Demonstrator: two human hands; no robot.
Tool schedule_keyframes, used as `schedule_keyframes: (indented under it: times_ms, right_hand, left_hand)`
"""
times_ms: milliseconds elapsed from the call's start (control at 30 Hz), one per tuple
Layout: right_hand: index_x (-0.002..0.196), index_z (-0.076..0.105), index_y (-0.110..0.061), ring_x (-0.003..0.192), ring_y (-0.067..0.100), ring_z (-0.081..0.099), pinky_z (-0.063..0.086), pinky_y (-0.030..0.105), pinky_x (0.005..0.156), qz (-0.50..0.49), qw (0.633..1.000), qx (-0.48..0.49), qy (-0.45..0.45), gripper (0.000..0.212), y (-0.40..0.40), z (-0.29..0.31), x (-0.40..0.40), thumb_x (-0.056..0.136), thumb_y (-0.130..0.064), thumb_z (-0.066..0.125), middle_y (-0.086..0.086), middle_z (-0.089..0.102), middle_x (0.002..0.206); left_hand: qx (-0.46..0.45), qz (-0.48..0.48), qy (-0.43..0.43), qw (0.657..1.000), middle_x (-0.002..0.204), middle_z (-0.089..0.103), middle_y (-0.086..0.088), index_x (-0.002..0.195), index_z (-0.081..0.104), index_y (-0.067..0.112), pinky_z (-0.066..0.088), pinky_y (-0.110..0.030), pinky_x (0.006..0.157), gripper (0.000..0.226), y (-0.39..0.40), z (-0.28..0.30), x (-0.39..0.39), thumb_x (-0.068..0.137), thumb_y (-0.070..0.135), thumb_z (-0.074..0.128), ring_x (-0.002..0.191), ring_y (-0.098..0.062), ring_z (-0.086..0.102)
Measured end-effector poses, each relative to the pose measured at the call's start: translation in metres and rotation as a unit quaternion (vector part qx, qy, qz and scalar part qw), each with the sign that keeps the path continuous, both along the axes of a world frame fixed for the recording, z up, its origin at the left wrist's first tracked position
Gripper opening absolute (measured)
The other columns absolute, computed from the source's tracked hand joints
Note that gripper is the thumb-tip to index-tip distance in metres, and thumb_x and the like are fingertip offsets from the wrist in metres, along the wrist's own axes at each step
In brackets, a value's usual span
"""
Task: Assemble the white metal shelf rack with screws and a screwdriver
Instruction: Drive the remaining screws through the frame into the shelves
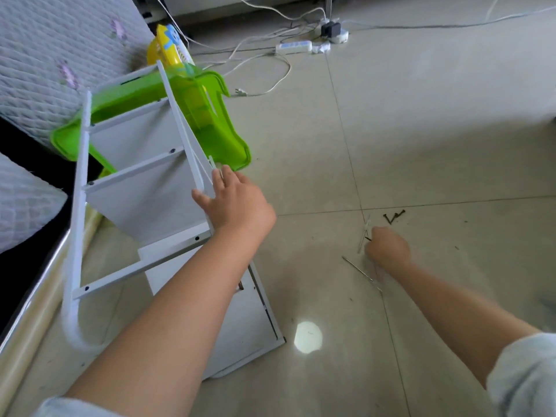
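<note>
Tiled floor (pixel 421 130), bed alongside. Shelf rack (pixel 144 188) — tipped on its side, steadied by the left hand (pixel 237 203), fingers straight against an upright. Right hand (pixel 386 246) curled over loose screws (pixel 392 216), apparently pinching one; screwdriver (pixel 361 272) just beside it.

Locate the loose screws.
Head view, right of centre: the screws lie on the floor tiles, just beyond the right hand.

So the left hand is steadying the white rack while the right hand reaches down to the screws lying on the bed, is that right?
Not quite. The head view shows the screws lying on the floor, not the bed. The rest holds: the left hand steadies the rack while the right hand reaches down to them.
</note>
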State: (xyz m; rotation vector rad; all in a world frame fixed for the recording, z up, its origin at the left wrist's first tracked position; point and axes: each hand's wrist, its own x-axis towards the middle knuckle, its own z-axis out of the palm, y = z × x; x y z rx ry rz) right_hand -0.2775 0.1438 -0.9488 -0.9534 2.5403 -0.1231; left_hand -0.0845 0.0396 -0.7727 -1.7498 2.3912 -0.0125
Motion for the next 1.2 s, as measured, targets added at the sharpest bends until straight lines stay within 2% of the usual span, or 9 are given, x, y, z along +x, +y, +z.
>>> schedule_keyframes:
  times_ms: [167,300,533,600,667,767,900,1100,1200]
  right_hand:
    - [0.100,0.055,-0.003,0.096,0.032,0.055,0.034,0.027,0.065,0.081,0.992,-0.101,-0.005,0.021,-0.054,0.057,0.047,0.086,-0.012,0.043,0.016,0.059,0.105]
    - [0.088,0.051,-0.006,0.084,0.030,0.050,0.033,0.028,0.064,0.137,0.972,-0.190,-0.034,0.009,-0.092,0.106,0.088,0.086,-0.012,0.045,0.018,0.058,0.100]
    - [0.085,0.053,-0.004,0.077,0.028,0.051,0.041,0.030,0.066,0.138,0.924,-0.327,-0.142,0.007,-0.144,0.164,0.149,0.084,-0.005,0.046,0.013,0.054,0.082]
    - [0.081,0.051,-0.004,0.072,0.029,0.055,0.053,0.033,0.062,0.063,0.922,-0.308,-0.225,0.008,-0.149,0.154,0.157,0.084,-0.003,0.044,0.015,0.055,0.079]
    - [0.077,0.049,-0.005,0.064,0.024,0.051,0.050,0.021,0.052,0.000,0.920,-0.261,-0.291,0.011,-0.147,0.134,0.160,0.085,-0.002,0.042,0.016,0.054,0.077]
    - [0.071,0.045,-0.009,0.072,0.024,0.049,0.042,0.032,0.064,-0.043,0.912,-0.219,-0.343,0.007,-0.142,0.103,0.164,0.079,-0.010,0.045,0.016,0.053,0.081]
    - [0.073,0.045,-0.005,0.054,0.025,0.047,0.048,0.033,0.055,-0.118,0.887,-0.200,-0.398,0.019,-0.129,0.078,0.168,0.090,0.001,0.038,0.012,0.044,0.065]
    - [0.081,0.057,-0.008,0.055,0.024,0.048,0.053,0.042,0.070,-0.049,0.886,-0.140,-0.439,0.026,-0.119,0.078,0.161,0.092,-0.003,0.034,0.010,0.048,0.060]
    - [0.076,0.051,0.000,0.051,0.020,0.046,0.050,0.022,0.039,-0.030,0.907,-0.106,-0.406,0.023,-0.121,0.083,0.149,0.092,0.004,0.035,0.010,0.044,0.063]
  left_hand:
    - [-0.014,0.005,0.136,0.991,0.134,0.039,-0.012,0.125,0.043,0.004,0.035,-0.041,0.094,0.040,-0.007,0.015,0.018,0.093,0.027,0.040,0.128,-0.028,0.034]
    - [-0.073,0.012,0.219,0.973,0.118,0.052,-0.015,0.109,0.053,0.004,0.034,-0.034,0.072,0.027,-0.018,0.033,0.055,0.095,0.019,0.036,0.108,-0.034,0.049]
    - [0.052,0.033,0.032,0.998,0.121,0.059,-0.011,0.115,0.060,0.011,0.046,-0.035,0.087,0.030,-0.064,0.023,0.139,0.090,0.015,0.046,0.112,-0.029,0.055]
    - [0.049,0.019,0.031,0.998,0.119,0.059,-0.010,0.112,0.060,0.012,0.045,-0.032,0.081,0.026,-0.069,0.019,0.155,0.091,0.017,0.044,0.111,-0.029,0.055]
    - [0.017,-0.012,0.040,0.999,0.115,0.059,-0.010,0.108,0.060,0.010,0.042,-0.031,0.076,0.024,-0.072,0.017,0.164,0.092,0.017,0.043,0.108,-0.030,0.055]
    - [-0.041,-0.063,0.058,0.995,0.111,0.059,-0.009,0.107,0.061,0.011,0.041,-0.031,0.075,0.026,-0.070,0.012,0.172,0.093,0.019,0.040,0.105,-0.030,0.055]
    - [-0.087,-0.103,0.087,0.987,0.104,0.060,-0.007,0.101,0.064,0.013,0.040,-0.029,0.072,0.028,-0.066,0.001,0.179,0.093,0.022,0.039,0.098,-0.030,0.056]
    - [-0.069,-0.075,0.140,0.985,0.099,0.060,-0.009,0.094,0.065,0.009,0.040,-0.031,0.069,0.027,-0.060,0.004,0.175,0.093,0.019,0.040,0.095,-0.030,0.055]
    - [-0.058,-0.074,0.147,0.985,0.098,0.060,-0.008,0.096,0.064,0.010,0.040,-0.031,0.071,0.026,-0.051,0.005,0.164,0.093,0.021,0.040,0.097,-0.028,0.054]
